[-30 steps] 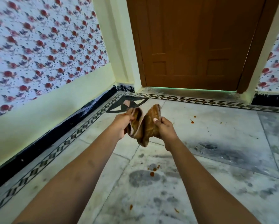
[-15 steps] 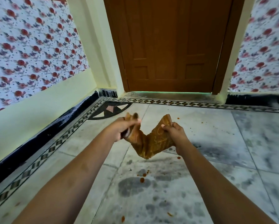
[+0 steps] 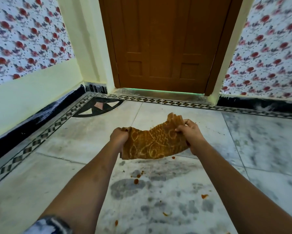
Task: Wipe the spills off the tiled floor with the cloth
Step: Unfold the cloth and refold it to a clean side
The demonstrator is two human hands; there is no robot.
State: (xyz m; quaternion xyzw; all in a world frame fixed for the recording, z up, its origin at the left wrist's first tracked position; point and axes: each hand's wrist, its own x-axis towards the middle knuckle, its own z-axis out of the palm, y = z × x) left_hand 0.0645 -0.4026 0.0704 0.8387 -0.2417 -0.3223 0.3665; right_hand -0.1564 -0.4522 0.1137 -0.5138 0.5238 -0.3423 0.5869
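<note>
Both hands, left (image 3: 118,136) and right (image 3: 189,132), grip a brown cloth (image 3: 152,144) spread between them above the tiled floor (image 3: 74,166); orange spills (image 3: 136,181) dot the floor below the cloth.

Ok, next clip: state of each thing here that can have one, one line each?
Brown patterned cloth: spread open between both hands, held above the floor.
Left hand: gripping the cloth's left edge.
Right hand: gripping the cloth's right edge.
Orange spills: still on the floor, unwiped.
Grey marbled tiled floor: spotted.
Brown wooden door: closed.
</note>
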